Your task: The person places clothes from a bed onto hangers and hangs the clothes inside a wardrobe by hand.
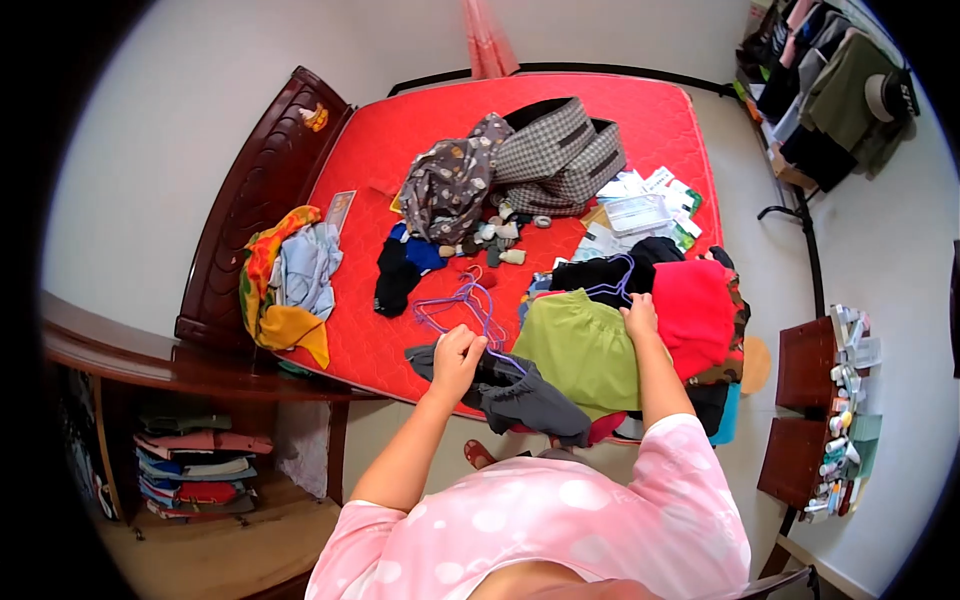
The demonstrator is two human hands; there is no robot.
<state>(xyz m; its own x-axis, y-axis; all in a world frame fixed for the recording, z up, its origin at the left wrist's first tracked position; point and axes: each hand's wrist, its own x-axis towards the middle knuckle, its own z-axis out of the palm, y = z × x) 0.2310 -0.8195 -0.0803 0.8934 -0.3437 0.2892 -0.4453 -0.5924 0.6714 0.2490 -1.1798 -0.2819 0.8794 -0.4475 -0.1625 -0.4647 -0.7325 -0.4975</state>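
Note:
My left hand is closed at the waist of dark grey pants, beside a purple hanger that lies along them. More purple hangers rest on the bed just beyond it. My right hand is closed at the top right corner of lime-green shorts, which are spread over other clothes. Another purple hanger shows at the shorts' waistband, against black clothing. My fingertips are partly hidden, so the exact grip is hard to see. Red clothing lies right of my right hand.
The red bed holds a checked storage bag, a patterned grey cloth, rolled socks, papers and a clear box. A wooden cabinet stands left. A clothes rack and small drawers stand right.

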